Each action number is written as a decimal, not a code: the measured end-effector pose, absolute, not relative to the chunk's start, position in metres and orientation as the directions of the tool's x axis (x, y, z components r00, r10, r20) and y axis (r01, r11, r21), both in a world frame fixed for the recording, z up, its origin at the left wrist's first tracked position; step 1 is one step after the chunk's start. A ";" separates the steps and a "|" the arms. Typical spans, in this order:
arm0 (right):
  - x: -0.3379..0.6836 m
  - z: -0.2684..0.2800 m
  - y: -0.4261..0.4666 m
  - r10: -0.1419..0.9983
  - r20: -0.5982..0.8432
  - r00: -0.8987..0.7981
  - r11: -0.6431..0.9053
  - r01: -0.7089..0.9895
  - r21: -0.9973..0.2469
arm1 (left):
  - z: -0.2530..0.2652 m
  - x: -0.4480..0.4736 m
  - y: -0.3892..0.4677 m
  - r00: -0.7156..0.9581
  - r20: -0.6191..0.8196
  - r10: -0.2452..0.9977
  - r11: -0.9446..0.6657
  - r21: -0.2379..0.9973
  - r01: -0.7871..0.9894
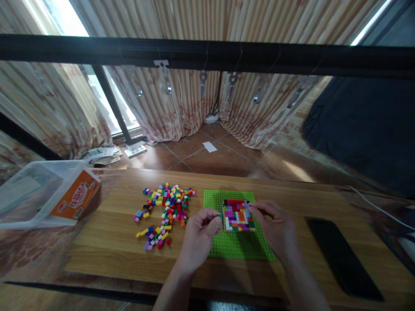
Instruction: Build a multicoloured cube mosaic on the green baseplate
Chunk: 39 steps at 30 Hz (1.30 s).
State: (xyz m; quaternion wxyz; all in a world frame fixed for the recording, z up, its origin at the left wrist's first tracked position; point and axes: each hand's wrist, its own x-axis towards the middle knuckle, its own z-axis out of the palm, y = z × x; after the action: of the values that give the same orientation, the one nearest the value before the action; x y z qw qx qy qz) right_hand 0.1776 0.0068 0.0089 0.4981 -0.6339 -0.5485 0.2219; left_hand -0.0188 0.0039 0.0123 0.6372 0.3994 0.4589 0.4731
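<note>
A block built of many coloured toy bricks (pixel 239 217) stands on the bright green studded baseplate (pixel 231 247), its top a patchwork of red, white, purple, orange and other colours. At the block's left side is my left hand (pixel 201 229), thumb and forefinger pinched on what looks like a small dark green brick (pixel 219 216). My right hand (pixel 272 220) is at the block's upper right corner, with its fingers closed together there. Whatever those right fingertips may hold is too small to make out.
Loose coloured bricks (pixel 171 201) lie scattered on the wooden table (pixel 110 233) to the left. A dark flat slab (pixel 343 259) rests at the right. Off the table's left end stands a clear plastic bin (pixel 61 172). A black rail (pixel 194 54) crosses above.
</note>
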 end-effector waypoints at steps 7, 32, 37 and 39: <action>0.185 0.000 0.016 0.911 0.351 0.219 0.129 0.655 -0.744 | 0.012 -0.020 0.002 0.121 -0.213 0.970 0.237 0.941 -0.243; 0.168 -0.021 0.035 0.907 -0.023 0.420 -0.136 0.241 -0.961 | 0.010 -0.024 0.002 0.098 -0.187 0.978 0.206 0.946 -0.250; 0.164 -0.022 0.035 0.898 -0.097 0.428 -0.158 0.110 -0.981 | 0.008 -0.024 0.004 0.094 -0.186 0.978 0.204 0.948 -0.243; 0.163 -0.021 0.034 0.895 -0.123 0.429 -0.173 0.081 -0.982 | 0.008 -0.024 0.004 0.096 -0.184 0.978 0.202 0.949 -0.240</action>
State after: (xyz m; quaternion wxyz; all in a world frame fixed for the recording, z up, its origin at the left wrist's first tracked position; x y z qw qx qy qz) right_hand 0.1627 0.0342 -0.0212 0.5265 -0.6612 -0.3691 0.3866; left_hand -0.0243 0.0040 0.0083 0.6231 0.3999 0.4613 0.4889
